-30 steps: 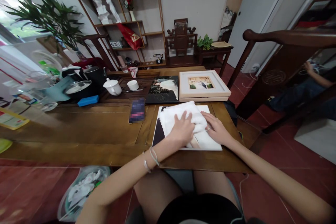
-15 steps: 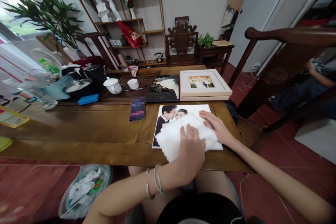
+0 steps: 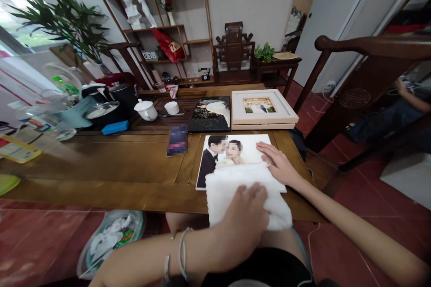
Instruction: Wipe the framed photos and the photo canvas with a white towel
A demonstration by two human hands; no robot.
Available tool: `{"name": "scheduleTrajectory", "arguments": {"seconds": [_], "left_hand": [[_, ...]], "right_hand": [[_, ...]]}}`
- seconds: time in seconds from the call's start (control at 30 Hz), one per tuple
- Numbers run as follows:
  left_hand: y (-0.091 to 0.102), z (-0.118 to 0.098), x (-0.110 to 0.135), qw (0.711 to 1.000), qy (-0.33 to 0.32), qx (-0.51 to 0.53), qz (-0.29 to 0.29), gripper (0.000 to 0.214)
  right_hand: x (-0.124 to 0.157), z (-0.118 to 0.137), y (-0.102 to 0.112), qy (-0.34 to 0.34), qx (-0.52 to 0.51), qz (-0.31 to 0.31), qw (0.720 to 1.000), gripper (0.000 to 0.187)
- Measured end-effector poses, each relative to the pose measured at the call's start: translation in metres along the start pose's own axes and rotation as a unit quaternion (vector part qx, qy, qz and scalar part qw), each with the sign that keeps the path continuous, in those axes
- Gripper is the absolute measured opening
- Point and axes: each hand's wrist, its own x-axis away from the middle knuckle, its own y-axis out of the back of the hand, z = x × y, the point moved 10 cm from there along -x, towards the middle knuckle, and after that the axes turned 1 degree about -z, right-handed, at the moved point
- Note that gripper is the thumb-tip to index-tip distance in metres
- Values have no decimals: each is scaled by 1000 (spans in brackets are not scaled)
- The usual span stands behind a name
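A glossy photo panel [image 3: 242,150] showing a couple lies flat near the front edge of the wooden table [image 3: 111,166]. My right hand [image 3: 278,163] rests flat on its right side, fingers spread. My left hand [image 3: 244,226] presses a white cloth [image 3: 232,186] that drapes over the panel's near edge and hangs past the table edge toward my lap.
Behind the panel lie a dark photo print [image 3: 210,113] and a white framed picture [image 3: 261,107]. A phone [image 3: 177,140] lies to the left. A tea tray with cup [image 3: 171,107], teapot [image 3: 146,110] and kettles sits further left. A bin [image 3: 109,242] stands on the floor.
My left hand has dragged the cloth from the panel's top toward me, down over the near edge, uncovering the couple's picture. My right hand has stayed in place.
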Motion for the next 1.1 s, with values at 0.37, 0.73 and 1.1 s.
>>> {"name": "scheduleTrajectory", "arguments": {"seconds": [0.37,0.73,1.1], "left_hand": [[8,160,-82,989,52,138,30,24],[-2,145,-156,966,25,250,56,37],[-7,177,-52,990,45,131,-27,26]], "right_hand": [[0,-1,1,15,9,-16,1000,35],[-2,1,1,9,26,-6,1000,34],[0,0,1,-1,-6,-13,1000,37]]}}
